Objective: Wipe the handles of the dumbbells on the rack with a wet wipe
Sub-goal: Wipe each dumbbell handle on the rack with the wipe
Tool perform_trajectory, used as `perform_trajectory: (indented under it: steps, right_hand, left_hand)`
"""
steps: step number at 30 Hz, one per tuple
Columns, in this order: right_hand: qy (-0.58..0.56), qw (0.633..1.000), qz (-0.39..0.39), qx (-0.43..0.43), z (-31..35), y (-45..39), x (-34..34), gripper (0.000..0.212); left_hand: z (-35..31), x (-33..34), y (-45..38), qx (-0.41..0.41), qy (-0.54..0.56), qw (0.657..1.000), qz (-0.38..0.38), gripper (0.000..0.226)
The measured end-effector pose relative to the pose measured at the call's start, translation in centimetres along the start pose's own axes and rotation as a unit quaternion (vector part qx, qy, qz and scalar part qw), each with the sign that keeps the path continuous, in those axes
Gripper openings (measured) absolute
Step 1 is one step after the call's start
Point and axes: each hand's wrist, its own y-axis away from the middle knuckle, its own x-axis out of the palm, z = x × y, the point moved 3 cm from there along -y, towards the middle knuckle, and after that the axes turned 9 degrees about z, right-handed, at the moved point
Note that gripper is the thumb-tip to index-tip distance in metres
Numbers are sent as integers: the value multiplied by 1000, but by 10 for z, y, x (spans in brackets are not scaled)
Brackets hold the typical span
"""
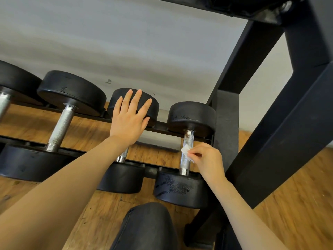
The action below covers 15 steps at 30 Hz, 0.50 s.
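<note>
Several black dumbbells with knurled metal handles lie across the low rails of a black rack (162, 127). My right hand (207, 157) pinches a small white wet wipe (186, 149) against the handle of the rightmost dumbbell (187, 159). My left hand (129, 118) lies flat with straight fingers on the far head of the second dumbbell from the right (153, 105), and its wrist covers most of that handle (122, 156). Further left a larger dumbbell's handle (61, 127) shows fully.
The rack's thick black uprights (288, 123) rise at the right, with an upper shelf (234, 8) overhead. A white wall is behind, wooden floor (297, 204) below. A knee in black trousers (147, 228) is at the bottom centre.
</note>
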Motion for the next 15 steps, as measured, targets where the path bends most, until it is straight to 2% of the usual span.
perform_trajectory:
  steps: [3,6,11,15]
  right_hand:
    - [-47,999,-2,18,-2,-3,-1,17]
    - [-57,998,-10,-18,4,-5,0,24]
    - [-25,998,7,-62,2,0,2,15]
    - [12,997,-8,-78,1,-8,3,11]
  left_hand:
    - [0,1,0,0,-8,1000,4,57]
    - [0,1,0,1,-14,1000,9,58]
    - [-1,-1,0,6,-14,1000,5,57]
    - [-1,-1,0,9,-17,1000,-2,56]
